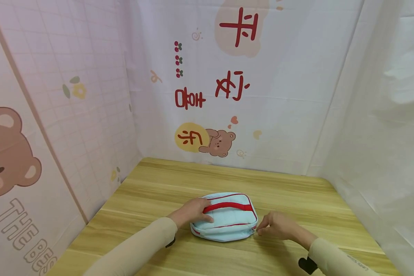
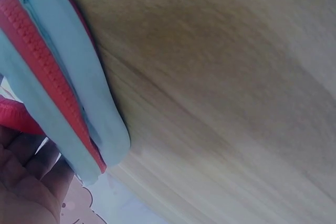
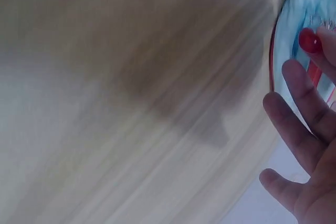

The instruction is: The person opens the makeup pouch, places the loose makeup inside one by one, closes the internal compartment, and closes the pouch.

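Observation:
A light blue zipper pouch [image 1: 227, 216] with red piping lies on the table, its red handle strap [image 1: 227, 206] on top. My left hand [image 1: 194, 211] grips its left end, fingers over the top beside the strap and thumb toward the front. In the left wrist view, the red zipper [image 2: 50, 69] runs along the pouch's side with its teeth closed. At the front right corner, my right hand [image 1: 276, 225] pinches the small zipper pull [image 1: 254, 229] between thumb and index finger. A shiny red bead [image 3: 310, 41] shows at those fingertips; the other fingers are spread.
The wood-grain table [image 1: 296, 191] extends around the pouch. White printed cloth [image 1: 283, 96] hangs behind it, with further cloth walls on the left [image 1: 89, 126] and right [image 1: 383, 145].

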Demonstrator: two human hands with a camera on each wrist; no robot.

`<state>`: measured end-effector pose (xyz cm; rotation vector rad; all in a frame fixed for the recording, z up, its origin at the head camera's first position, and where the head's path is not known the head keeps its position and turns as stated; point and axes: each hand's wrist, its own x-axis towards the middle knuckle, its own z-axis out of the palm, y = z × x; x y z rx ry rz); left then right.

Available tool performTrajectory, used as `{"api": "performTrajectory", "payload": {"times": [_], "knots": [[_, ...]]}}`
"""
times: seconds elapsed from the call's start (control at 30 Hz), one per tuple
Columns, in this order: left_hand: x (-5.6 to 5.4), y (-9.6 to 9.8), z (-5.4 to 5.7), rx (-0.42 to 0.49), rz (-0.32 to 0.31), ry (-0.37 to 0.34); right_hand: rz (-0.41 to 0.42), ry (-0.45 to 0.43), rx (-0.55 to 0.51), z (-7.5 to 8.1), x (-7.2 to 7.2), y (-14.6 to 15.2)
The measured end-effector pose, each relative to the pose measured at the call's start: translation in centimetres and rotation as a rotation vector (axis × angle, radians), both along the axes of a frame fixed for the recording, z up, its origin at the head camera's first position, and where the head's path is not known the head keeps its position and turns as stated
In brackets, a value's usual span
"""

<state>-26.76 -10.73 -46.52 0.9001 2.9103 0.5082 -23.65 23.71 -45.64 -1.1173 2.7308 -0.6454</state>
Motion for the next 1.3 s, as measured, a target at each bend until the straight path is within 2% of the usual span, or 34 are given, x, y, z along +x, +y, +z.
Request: {"api": "performTrajectory", "payload": {"times": [0.53, 0.83, 1.1, 1.3], "knots": [[0.0, -0.1, -0.1, 0.014, -0.011, 0.003, 0.005, 0.016, -0.058, -0.5, 0.8, -1.0], [-0.1, -0.1, -0.1, 0.035, -0.033, -0.007, 0.048, 0.095, -0.052, -0.8, 0.9, -1.4], [0.0, -0.1, 0.2, 0.004, -0.046, 0.004, -0.022, 0.006, -0.033, -1.3, 1.4, -1.0], [-0.4, -0.3, 0.5, 0.03, -0.077, -0.028, -0.018, 0.038, -0.008, -1.2, 1.7, -0.8]]}}
